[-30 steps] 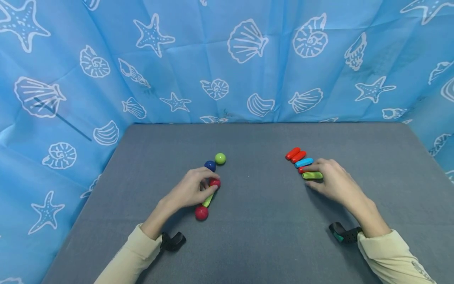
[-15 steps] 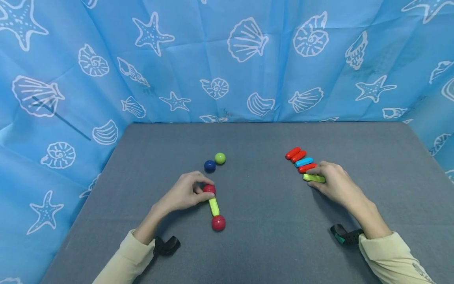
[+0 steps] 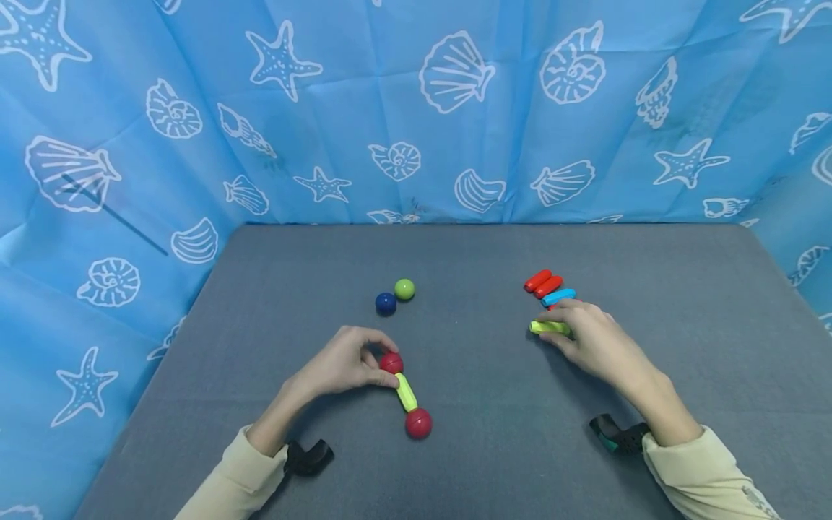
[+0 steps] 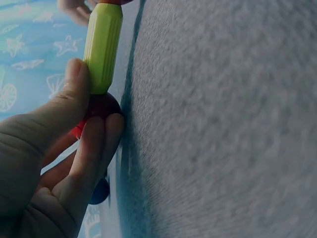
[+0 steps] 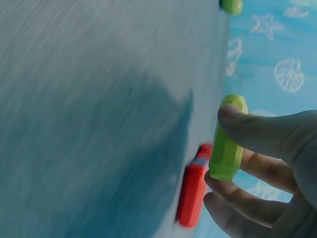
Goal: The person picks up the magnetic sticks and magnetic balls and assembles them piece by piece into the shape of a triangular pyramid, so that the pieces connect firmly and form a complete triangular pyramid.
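Observation:
The left hand (image 3: 347,365) pinches the upper red ball (image 3: 391,362) of a joined piece: a yellow-green stick (image 3: 406,392) with a red ball (image 3: 419,423) on its lower end. In the left wrist view, thumb and fingers close round the dark red ball (image 4: 103,105) below the green stick (image 4: 102,49). Between thumb and fingers the right hand (image 3: 594,339) holds a loose yellow-green stick (image 3: 549,328). The right wrist view shows this stick (image 5: 228,144) raised off the table, thumb across its upper part, beside a red stick (image 5: 191,194).
A blue ball (image 3: 386,303) and a green ball (image 3: 404,289) lie beyond the left hand. Two red sticks (image 3: 538,280) and a blue stick (image 3: 558,297) lie beyond the right hand, with another red one partly hidden. A patterned blue curtain (image 3: 455,130) borders the grey table (image 3: 481,462).
The left hand has moved the joined piece toward the right and nearer, and its lower end has swung rightward. The right hand has shifted its green stick left, away from the row.

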`<state>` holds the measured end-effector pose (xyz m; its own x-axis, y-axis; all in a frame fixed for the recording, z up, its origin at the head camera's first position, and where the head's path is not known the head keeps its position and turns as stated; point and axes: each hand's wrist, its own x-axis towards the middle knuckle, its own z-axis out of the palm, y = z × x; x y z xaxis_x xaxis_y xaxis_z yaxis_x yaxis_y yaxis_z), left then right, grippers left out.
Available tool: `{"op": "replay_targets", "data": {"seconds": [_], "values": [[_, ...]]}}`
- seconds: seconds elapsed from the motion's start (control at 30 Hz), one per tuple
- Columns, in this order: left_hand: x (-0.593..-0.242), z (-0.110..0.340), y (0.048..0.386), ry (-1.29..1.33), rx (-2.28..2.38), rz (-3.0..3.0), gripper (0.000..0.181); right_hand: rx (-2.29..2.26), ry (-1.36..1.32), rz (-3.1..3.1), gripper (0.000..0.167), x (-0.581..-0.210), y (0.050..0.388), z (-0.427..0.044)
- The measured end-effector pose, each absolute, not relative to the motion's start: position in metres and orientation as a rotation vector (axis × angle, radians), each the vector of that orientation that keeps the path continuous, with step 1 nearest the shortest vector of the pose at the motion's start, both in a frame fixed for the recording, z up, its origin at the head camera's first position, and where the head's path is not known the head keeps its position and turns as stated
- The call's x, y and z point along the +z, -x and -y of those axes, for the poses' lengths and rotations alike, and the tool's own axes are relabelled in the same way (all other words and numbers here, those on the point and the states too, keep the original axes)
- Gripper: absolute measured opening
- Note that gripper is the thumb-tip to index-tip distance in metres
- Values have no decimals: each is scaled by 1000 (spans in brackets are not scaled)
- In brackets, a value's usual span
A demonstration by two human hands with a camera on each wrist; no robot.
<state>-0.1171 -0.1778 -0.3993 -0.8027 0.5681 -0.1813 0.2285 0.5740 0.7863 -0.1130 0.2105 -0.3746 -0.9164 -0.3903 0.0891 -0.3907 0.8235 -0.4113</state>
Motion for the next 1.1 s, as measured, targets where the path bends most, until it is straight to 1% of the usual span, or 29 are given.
{"op": "replay_targets", "data": {"seconds": [0.33, 0.67, 1.1], "values": [[-401, 168, 113, -734, 1105, -2450, 41, 739, -841, 2948, 26, -366, 110, -170], [-402, 159, 111, -786, 1095, -2463, 39, 768, -1011, 2989, 25, -370, 109, -129], [-402, 155, 110, -794, 1075, -2472, 37, 758, -1138, 3010, 25, -375, 107, -90]]}}
